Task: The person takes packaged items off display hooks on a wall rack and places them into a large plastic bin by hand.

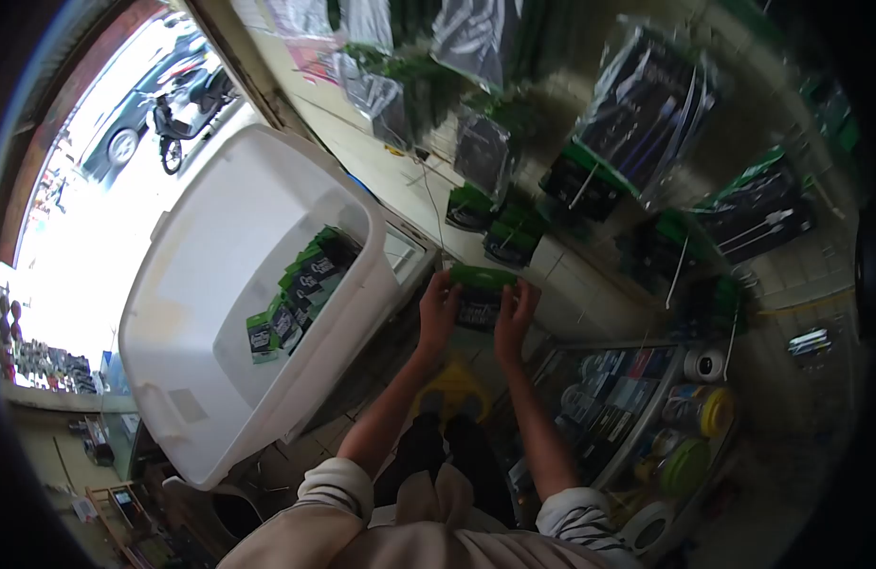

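Observation:
Between both hands is a black and green packet, held upright in front of the wall. My left hand grips its left edge, fingers closed on it. On the right edge, my right hand is closed on the same packet. Just above it, similar green and black packets hang on the wall. To the left stands a large white plastic bin with a cluster of green and black packets inside.
Plastic-wrapped packs hang at the upper right. A glass display case with boxes stands at the lower right, beside jars with yellow and green lids. A yellow stool is below my hands. Outside, a motorbike stands by a car.

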`<state>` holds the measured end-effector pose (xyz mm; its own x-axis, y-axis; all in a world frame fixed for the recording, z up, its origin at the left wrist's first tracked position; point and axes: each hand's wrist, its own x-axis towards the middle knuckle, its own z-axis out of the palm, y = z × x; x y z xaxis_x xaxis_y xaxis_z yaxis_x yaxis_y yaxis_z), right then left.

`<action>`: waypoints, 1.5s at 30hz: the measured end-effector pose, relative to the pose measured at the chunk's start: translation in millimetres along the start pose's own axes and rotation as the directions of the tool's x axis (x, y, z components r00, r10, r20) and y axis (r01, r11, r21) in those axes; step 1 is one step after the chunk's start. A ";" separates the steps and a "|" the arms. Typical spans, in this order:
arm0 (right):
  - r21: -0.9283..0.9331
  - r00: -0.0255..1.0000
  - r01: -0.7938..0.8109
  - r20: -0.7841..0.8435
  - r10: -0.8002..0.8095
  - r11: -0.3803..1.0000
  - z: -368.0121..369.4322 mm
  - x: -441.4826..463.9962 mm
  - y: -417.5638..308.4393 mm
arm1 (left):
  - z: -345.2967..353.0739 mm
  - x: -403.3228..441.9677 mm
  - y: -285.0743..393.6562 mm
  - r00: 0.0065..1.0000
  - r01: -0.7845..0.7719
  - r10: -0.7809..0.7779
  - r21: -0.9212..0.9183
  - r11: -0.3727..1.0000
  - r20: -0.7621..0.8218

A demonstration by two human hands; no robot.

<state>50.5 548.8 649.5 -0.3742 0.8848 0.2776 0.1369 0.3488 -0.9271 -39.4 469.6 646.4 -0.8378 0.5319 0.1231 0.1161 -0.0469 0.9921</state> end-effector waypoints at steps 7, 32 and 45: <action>0.264 0.953 -0.007 0.294 -0.074 0.964 -13.1 -20.7 -90.1 | -44.9 -24.8 117.6 0.986 0.055 -0.100 -0.308 0.950 -0.132; -0.061 0.316 0.308 0.948 -0.042 0.950 348.9 -91.9 -140.1 | -359.2 -4.8 1.1 0.761 0.496 -0.192 0.366 0.788 -0.619; -0.287 -0.050 0.554 0.925 0.376 0.781 397.9 -111.1 -49.3 | -364.7 -12.6 -120.8 0.564 0.801 -0.668 0.124 0.586 -0.485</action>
<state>-279.6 310.4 564.2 -0.7784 -0.1992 -0.5954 0.1632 0.8515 -0.4983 -237.5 160.3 533.3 -0.8090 -0.0784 -0.5826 -0.5365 0.5036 0.6772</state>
